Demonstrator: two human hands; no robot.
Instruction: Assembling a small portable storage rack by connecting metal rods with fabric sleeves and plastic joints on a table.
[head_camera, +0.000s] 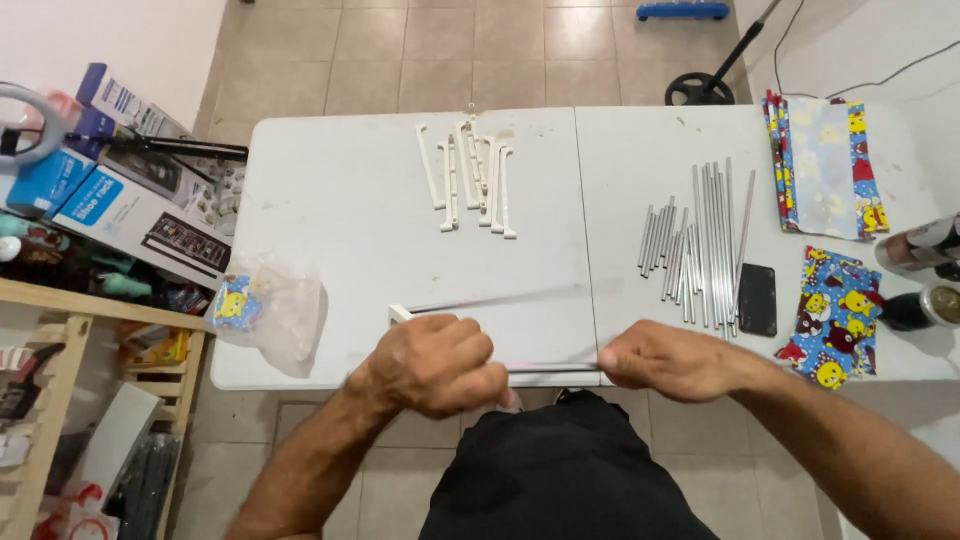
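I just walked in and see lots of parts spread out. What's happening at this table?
A person stands at a white folding table, both fists closed around a thin metal rod held level at the near edge: left hand at one end, right hand at the other. A second rod fitted to a white plastic piece lies just beyond. Farther off are white plastic bars, a bunch of metal rods and colourful cartoon-print fabric.

Single head-worn view, looking steeply down from above, close over the white folding table, facing away from the wearer's body, table's whole top in frame, tiled floor beyond its far edge
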